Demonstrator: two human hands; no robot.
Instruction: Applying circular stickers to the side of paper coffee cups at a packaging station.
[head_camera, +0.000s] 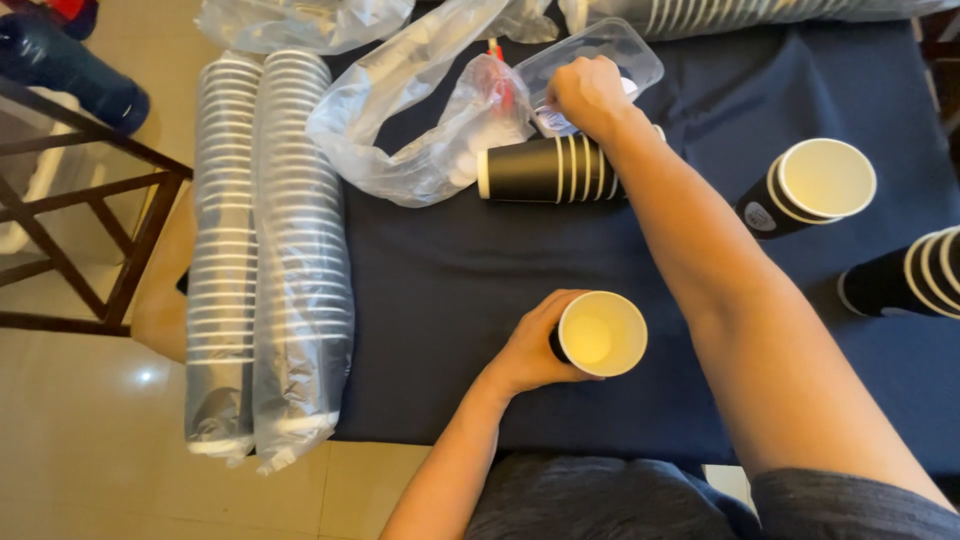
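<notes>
fingers (540, 322) of your left hand (528, 352) wrap the side of a black paper cup (598, 334), grasping it upright with its pale inside facing the camera. your right hand (590, 95) is bunched, knuckles up, at the rim of a clear plastic tray (620, 45); whether it pinches anything there cannot be told, since the fingertips are hidden.

largest first: a dark blue cloth (450, 270) lies under both hands. well left of your left fingers, two long bagged sleeves of cups (265, 250) lie side by side along the cloth's edge. crumpled clear plastic bags (400, 110) lie just left of your right fingers. a short nested stack of black cups (550, 168) lies on its side just below your right hand, touching the wrist area. right of your forearm stands a single black cup (815, 185), tilted, and beyond it another lying stack (910, 275) at the frame edge. a dark metal frame (90, 200) stands far left, off the cloth.
</notes>
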